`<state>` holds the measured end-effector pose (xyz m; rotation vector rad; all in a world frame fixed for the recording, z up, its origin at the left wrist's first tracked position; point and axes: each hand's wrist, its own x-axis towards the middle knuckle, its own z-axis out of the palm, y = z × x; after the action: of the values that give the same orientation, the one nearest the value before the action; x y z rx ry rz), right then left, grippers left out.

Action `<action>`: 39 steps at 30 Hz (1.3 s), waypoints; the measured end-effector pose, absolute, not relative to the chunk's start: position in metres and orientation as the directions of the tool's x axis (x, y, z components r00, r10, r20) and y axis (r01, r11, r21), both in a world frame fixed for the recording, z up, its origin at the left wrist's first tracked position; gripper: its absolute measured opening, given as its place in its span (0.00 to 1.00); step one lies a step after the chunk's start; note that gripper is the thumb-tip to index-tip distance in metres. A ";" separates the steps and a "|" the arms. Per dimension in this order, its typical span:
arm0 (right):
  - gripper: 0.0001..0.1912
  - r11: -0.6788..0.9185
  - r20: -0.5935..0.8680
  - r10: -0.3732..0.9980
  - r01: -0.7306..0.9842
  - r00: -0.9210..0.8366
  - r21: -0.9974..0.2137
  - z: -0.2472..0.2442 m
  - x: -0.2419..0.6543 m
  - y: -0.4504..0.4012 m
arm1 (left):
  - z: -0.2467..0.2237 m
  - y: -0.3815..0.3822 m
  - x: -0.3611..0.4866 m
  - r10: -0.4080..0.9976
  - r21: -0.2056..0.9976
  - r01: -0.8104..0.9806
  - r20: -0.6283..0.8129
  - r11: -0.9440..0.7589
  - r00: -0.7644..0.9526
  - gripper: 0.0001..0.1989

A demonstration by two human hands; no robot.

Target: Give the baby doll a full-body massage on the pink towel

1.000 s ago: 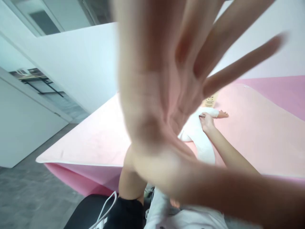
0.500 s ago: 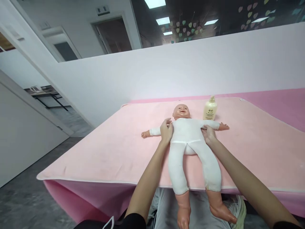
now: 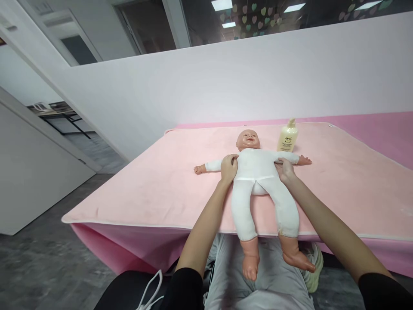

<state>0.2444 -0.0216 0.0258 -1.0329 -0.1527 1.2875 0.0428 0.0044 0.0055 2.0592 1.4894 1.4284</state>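
Note:
A baby doll [image 3: 258,165] with a white cloth body lies face up, its head away from me and its arms spread out. Its bare feet stick out past the table's near edge, above my lap. My left hand [image 3: 229,168] is closed at the doll's side near the armpit, fingers curled at the shoulder. On the opposite side, my right hand [image 3: 284,168] grips the doll under its other arm, with some fingers hidden beneath it. A pale yellow pump bottle [image 3: 287,137] stands just behind the doll's arm on the right.
A pink blanket [image 3: 145,185] covers the table, over a darker pink cloth [image 3: 387,129]. Behind it rises a white half wall [image 3: 274,82] with dark glass above. A white door [image 3: 38,168] is at the left. White cords [image 3: 150,292] hang near my left arm.
The view has tipped downward, showing more of my lap. My left fingers have curled in closer on the doll's shoulder. My right hand keeps its place under the other arm.

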 end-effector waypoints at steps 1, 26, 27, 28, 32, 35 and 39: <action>0.07 -0.075 -0.431 0.838 -0.711 0.336 -0.700 0.025 0.245 -0.021 | 0.006 0.004 0.043 0.821 0.649 0.606 0.571 -0.460 0.012 0.12; 0.07 -0.087 -0.434 0.845 -0.719 0.314 -0.690 0.028 0.245 -0.023 | 0.008 0.003 0.043 0.827 0.635 0.623 0.562 -0.457 0.035 0.12; 0.07 -0.086 -0.435 0.844 -0.722 0.313 -0.687 0.028 0.245 -0.023 | 0.008 0.003 0.043 0.827 0.636 0.623 0.561 -0.456 0.033 0.12; 0.07 -0.084 -0.436 0.844 -0.725 0.314 -0.684 0.027 0.245 -0.023 | 0.008 0.003 0.043 0.828 0.637 0.623 0.559 -0.454 0.032 0.12; 0.07 -0.065 -0.428 0.844 -0.731 0.323 -0.679 0.025 0.246 -0.020 | 0.008 0.003 0.043 0.831 0.638 0.623 0.556 -0.451 0.032 0.12; 0.08 -0.060 -0.424 0.844 -0.728 0.328 -0.683 0.024 0.246 -0.020 | 0.008 0.003 0.043 0.832 0.637 0.626 0.554 -0.449 0.034 0.12; 0.08 -0.078 -0.433 0.844 -0.725 0.318 -0.685 0.025 0.246 -0.021 | 0.009 0.002 0.043 0.836 0.640 0.629 0.547 -0.442 0.030 0.12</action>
<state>0.2461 -0.0207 0.0250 -1.0114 -0.1487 1.3050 0.0433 0.0025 0.0087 2.0832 1.5176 1.3711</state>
